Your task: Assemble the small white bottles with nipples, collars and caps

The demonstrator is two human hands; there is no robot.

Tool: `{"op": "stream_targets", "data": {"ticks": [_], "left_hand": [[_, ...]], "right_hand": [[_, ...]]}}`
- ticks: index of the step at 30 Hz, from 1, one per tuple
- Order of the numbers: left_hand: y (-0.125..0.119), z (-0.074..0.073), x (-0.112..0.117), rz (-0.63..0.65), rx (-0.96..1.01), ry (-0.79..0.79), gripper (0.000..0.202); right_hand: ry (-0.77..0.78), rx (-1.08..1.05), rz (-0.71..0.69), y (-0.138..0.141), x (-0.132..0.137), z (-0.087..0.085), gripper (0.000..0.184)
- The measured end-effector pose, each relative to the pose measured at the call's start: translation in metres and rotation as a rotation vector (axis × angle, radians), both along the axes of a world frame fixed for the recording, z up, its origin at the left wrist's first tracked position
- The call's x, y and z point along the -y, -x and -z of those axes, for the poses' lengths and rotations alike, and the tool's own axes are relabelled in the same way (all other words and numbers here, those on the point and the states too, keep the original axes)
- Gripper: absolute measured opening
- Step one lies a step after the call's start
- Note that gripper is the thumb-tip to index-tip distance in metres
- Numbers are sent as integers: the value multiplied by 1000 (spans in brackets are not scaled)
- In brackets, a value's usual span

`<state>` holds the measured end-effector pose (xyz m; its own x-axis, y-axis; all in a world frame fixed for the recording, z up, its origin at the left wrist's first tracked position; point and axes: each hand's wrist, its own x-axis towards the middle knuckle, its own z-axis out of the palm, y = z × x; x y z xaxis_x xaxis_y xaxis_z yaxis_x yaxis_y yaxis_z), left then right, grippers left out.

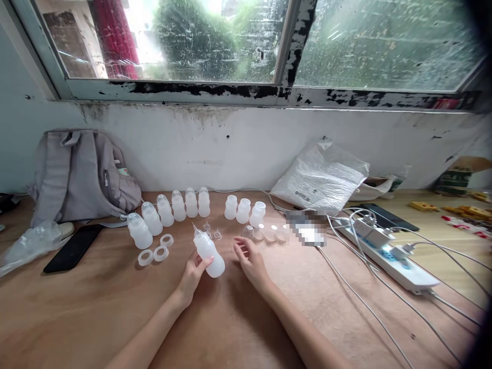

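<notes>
My left hand (pixel 193 274) grips a translucent white baby bottle (pixel 212 259), tilted, with a pointed clear nipple on its top. To its right my right hand (pixel 249 256) hovers over the table, fingers apart and holding nothing. Just behind the held bottle lie a few clear nipples (pixel 217 234). Several clear dome caps (pixel 270 234) stand beyond my right hand. On the left are three white rings (pixel 161 252), close to a curved row of capped bottles (pixel 165 211). Three open bottles without caps (pixel 243 210) stand at the back centre.
A grey backpack (pixel 84 174) leans on the wall at left, near a black phone (pixel 74 248) and a clear plastic bag (pixel 34 243). At right are a white power strip (pixel 403 269) with trailing cables, a silvery plastic bag (pixel 321 177) and a dark flat device (pixel 390 216).
</notes>
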<state>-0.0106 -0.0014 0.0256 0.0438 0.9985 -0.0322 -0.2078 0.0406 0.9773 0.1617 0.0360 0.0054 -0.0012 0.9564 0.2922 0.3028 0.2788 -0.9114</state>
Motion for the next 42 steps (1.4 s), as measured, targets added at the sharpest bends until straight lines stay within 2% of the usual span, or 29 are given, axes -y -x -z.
{"op": "stream_targets", "data": {"ticks": [2,4,8,12,15,19,23,28,32,36,42], "left_hand": [[3,4,-2,-35,3,1,33],[6,7,-4,-54,-20,-11,34],[7,4,-5,-85,-76,-46,39],[8,0,-6,-126,-60,-46,48],[10,1,-7,-111,-82,-21,48],[11,3,-8,-95,-111,-51,43],[11,1,-7,-92,-148,-78,38],[12,0,-8,-101,-169,-46,37],[13,0,-8,-71,-169,-26,35],[12,1,-8,-50,-150,-19,35],[14,-2,-9,-71,-138,-26,36]], "right_hand": [[-104,148,147,-14,-14,7,30],[-151,256,223,-26,-25,13,37],[-144,377,251,-38,-35,23,47],[-201,398,251,-38,-35,23,36],[-233,338,202,-37,-33,20,25],[-207,296,111,-37,-32,19,37],[-176,193,115,-36,-32,19,38],[-23,-274,175,-34,-29,6,35],[89,-568,133,-28,-23,-3,29],[176,-575,-2,-19,-14,-7,26],[182,-484,-101,-9,-4,-11,23]]}}
